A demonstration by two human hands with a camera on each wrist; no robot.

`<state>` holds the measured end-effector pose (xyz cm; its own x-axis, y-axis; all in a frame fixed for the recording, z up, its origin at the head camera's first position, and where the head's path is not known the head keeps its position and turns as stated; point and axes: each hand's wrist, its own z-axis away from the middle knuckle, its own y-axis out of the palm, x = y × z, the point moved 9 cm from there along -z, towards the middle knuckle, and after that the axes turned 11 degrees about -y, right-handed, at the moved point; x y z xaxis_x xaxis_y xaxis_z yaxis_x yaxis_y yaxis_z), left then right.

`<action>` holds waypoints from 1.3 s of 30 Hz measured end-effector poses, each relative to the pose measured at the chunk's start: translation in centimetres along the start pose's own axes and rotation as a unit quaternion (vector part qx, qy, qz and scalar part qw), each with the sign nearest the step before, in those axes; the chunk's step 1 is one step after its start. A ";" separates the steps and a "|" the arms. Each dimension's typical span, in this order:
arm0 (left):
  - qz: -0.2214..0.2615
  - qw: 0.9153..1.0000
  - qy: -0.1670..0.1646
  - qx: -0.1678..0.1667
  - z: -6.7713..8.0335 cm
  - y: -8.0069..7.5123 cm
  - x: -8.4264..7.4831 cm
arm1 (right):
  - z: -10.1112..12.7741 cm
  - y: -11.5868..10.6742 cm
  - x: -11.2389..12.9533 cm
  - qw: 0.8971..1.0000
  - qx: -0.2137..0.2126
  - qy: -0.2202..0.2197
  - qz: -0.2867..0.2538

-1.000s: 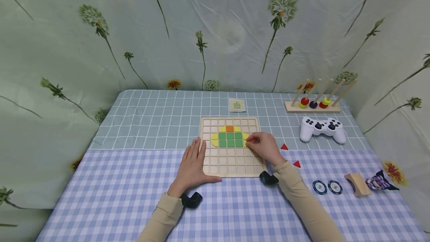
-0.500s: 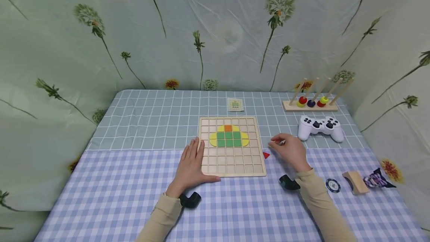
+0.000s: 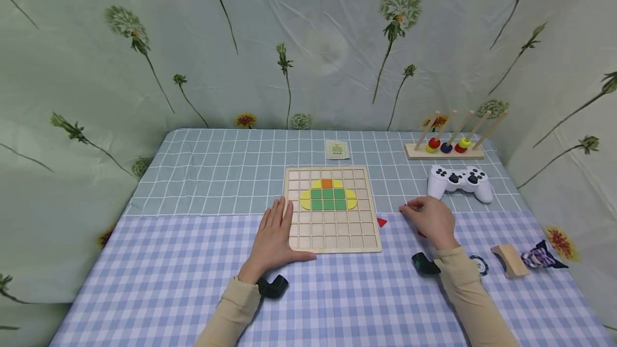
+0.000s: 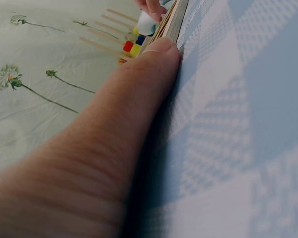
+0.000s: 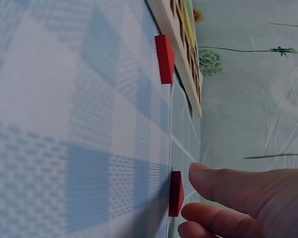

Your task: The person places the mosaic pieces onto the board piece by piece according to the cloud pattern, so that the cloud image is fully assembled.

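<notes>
A wooden grid board (image 3: 308,234) lies on the table, with green, yellow and orange pieces (image 3: 328,197) set in its cells. My left hand (image 3: 271,237) rests along its left side, fingers straight, thumb at the near edge; the left wrist view shows that thumb (image 4: 139,84) against the board. My right hand (image 3: 431,221) is right of the board, low over the cloth. In the right wrist view its thumb and fingers stand apart, tips right at a red triangular piece (image 5: 175,196). Another red triangle (image 3: 382,223) lies beside the board's right edge. A third shows partly under the right hand.
A pattern card (image 3: 337,150) lies behind the board. At the back right are a peg stand with beads (image 3: 445,155) and a white game controller (image 3: 460,182). A poker chip (image 3: 481,265), a wooden arch block (image 3: 511,261) and a small purple packet (image 3: 542,257) lie front right.
My right hand has left the board and moved right, towards a red triangle. This uncovers the triangle beside the board, while the right sleeve now hides one poker chip. The left hand has stayed put.
</notes>
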<state>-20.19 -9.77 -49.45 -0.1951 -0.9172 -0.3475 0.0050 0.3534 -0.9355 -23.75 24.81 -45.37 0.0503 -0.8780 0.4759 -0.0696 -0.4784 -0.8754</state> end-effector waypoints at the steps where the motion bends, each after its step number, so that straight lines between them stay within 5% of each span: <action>1: 0.000 1.000 0.000 0.000 0.0 0.0 0.0 | 0.0 0.1 0.0 1.000 0.000 -0.002 0.004; 20: 0.004 1.000 -0.003 0.001 0.0 0.2 0.1 | -0.5 1.0 2.1 0.995 -0.034 -0.073 -0.055; 29: 0.004 1.000 -0.004 0.002 0.0 0.1 0.1 | -1.2 2.9 6.1 0.989 -0.003 -0.099 -0.107; 39: 0.008 1.000 -0.006 0.005 0.1 0.1 0.1 | -1.8 4.9 12.2 0.970 0.009 -0.203 -0.133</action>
<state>-20.14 -9.82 -49.53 -0.1833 -0.9133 -0.3636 0.0179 0.3667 -0.9302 -25.22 11.72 -43.64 0.4533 -0.6453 0.6149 0.0160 -0.6839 -0.7294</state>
